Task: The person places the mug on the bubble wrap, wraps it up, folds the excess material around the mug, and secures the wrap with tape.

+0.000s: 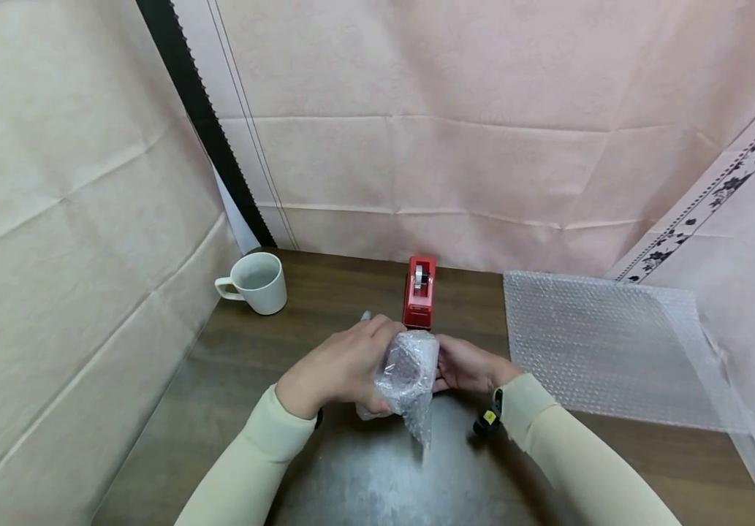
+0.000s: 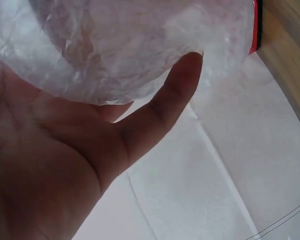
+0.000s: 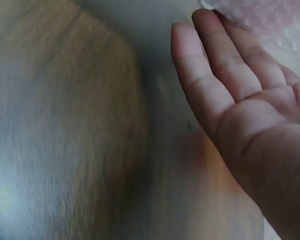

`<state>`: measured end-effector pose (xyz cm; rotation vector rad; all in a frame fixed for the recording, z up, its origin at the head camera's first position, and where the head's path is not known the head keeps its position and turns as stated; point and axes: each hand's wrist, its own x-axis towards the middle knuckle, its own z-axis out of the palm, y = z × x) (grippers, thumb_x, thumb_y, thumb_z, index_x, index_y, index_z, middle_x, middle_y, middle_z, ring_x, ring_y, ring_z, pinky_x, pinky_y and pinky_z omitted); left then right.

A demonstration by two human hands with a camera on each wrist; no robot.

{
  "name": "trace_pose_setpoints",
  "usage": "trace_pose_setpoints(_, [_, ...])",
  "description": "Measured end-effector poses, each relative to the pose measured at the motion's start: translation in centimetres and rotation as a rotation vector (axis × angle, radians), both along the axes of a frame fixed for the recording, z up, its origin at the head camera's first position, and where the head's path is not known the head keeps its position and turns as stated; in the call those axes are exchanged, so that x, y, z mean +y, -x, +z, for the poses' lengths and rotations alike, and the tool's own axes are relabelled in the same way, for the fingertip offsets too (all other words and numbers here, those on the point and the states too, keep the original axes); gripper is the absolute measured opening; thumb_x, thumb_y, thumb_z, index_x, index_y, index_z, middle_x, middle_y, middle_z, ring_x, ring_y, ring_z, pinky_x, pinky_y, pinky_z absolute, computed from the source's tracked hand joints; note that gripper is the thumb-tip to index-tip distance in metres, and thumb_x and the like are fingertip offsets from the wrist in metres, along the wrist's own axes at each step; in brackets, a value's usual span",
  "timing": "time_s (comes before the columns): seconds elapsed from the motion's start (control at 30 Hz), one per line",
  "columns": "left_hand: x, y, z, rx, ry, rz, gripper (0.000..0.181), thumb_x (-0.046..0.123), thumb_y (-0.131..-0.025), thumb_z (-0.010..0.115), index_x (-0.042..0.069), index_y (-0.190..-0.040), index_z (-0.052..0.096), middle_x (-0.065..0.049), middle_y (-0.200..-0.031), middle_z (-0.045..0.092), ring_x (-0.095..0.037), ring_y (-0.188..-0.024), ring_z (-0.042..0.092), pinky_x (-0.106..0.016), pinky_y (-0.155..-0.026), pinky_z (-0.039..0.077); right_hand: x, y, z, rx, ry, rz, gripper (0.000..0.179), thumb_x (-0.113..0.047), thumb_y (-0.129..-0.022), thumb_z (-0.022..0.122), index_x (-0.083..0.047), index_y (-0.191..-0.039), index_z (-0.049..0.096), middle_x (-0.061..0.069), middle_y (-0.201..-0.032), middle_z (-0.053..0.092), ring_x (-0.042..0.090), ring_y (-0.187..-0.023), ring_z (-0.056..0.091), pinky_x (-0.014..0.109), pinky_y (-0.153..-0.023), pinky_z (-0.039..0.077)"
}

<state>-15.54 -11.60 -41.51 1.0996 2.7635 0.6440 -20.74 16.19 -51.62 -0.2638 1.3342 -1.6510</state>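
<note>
A bubble-wrapped bundle [image 1: 410,369] with a rounded shape showing through the film is held up over the table. Its wrap narrows to a loose tail below. My left hand [image 1: 351,369] grips the bundle from the left; in the left wrist view, fingers [image 2: 182,75] lie against the crinkled wrap [image 2: 115,50]. At the bundle's right side is my right hand [image 1: 469,363]. The right wrist view shows its fingers [image 3: 225,60] fairly straight, the tips close to the wrap [image 3: 275,17]. Just beyond the hands stands a red tape dispenser [image 1: 419,292].
A white mug [image 1: 260,283] stands at the back left of the wooden table [image 1: 219,424]. To the right lies a flat sheet of bubble wrap [image 1: 607,351]. Pale cloth walls [image 1: 449,146] enclose the table at the back and sides.
</note>
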Motion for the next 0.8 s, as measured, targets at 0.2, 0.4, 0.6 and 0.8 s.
trace_pose_setpoints(0.2, [0.6, 0.6, 0.0, -0.011, 0.059, -0.016, 0.113, 0.036, -0.064, 0.114, 0.011, -0.158, 0.056, -0.003, -0.144, 0.066, -0.018, -0.128, 0.068, -0.047, -0.130, 0.052, 0.6, 0.5, 0.4, 0.058, -0.149, 0.002, 0.068, -0.055, -0.123, 0.022, -0.007, -0.167, 0.042, 0.009, -0.145, 0.069, 0.020, -0.124, 0.072, 0.041, -0.107, 0.063])
trace_pose_setpoints(0.4, [1.1, 2.0, -0.7, -0.062, 0.101, -0.068, 0.113, 0.036, -0.066, 0.113, 0.013, -0.159, 0.055, -0.001, -0.138, 0.066, -0.016, -0.120, 0.067, -0.041, -0.112, 0.063, 2.4, 1.1, 2.8, 0.295, -0.340, -0.131, 0.072, -0.053, -0.123, 0.035, 0.001, -0.170, 0.045, 0.026, -0.166, 0.060, 0.032, -0.141, 0.068, 0.054, -0.120, 0.057])
trace_pose_setpoints(0.6, [1.7, 3.6, -1.7, -0.114, 0.098, -0.159, 0.115, 0.028, -0.064, 0.114, 0.012, -0.160, 0.054, -0.002, -0.145, 0.066, -0.017, -0.132, 0.066, -0.046, -0.135, 0.045, 2.5, 0.5, 4.7, 0.486, -0.384, -0.053, 0.057, -0.041, -0.115, 0.061, -0.005, -0.159, 0.062, 0.019, -0.154, 0.069, 0.026, -0.129, 0.068, 0.051, -0.113, 0.058])
trace_pose_setpoints(0.8, [2.0, 4.6, -2.3, -0.162, 0.075, -0.224, 0.114, 0.020, -0.065, 0.113, 0.012, -0.161, 0.054, -0.003, -0.157, 0.064, -0.022, -0.153, 0.058, -0.053, -0.144, 0.027, 2.2, -0.2, 4.8, 0.531, -0.465, -0.076, 0.049, -0.039, -0.109, 0.074, -0.010, -0.149, 0.072, 0.014, -0.145, 0.072, 0.022, -0.122, 0.066, 0.049, -0.109, 0.060])
